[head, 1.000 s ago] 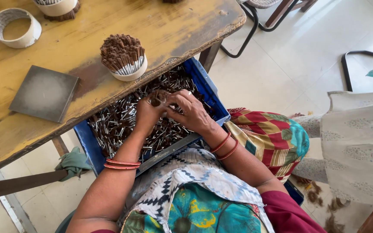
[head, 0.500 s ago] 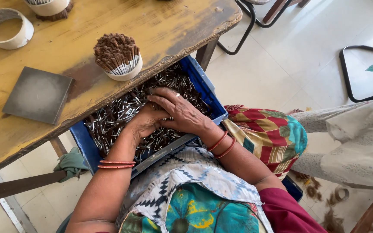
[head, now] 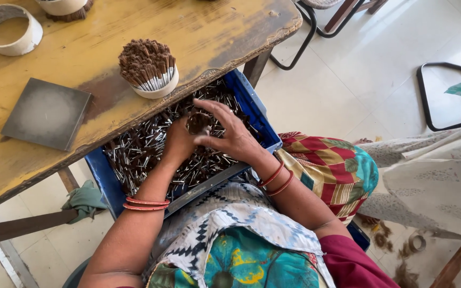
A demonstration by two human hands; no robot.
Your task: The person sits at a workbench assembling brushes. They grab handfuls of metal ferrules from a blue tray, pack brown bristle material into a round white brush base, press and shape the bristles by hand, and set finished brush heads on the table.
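Observation:
A blue plastic crate [head: 262,120] on my lap holds several small brown-tipped silver sticks [head: 140,152]. Both my hands are over the crate. My left hand [head: 176,143] cups a small round bundle of the sticks [head: 198,122], brown tips up. My right hand [head: 229,132] wraps its fingers around the same bundle from the right. Just beyond, on the yellow wooden table [head: 97,32], a white ring holder [head: 153,88] stands packed with a finished bundle of sticks [head: 146,58].
A grey square tile [head: 46,113] lies on the table at left, a white tape ring [head: 7,29] at far left, another bundle holder [head: 65,8] at the top edge. Black metal chair frames [head: 433,96] stand on the tiled floor; a person's pale cloth [head: 433,181] hangs at right.
My hands pressed down into the loose sticks, then came up again gathering a small bundle, now held upright between both hands above the crate.

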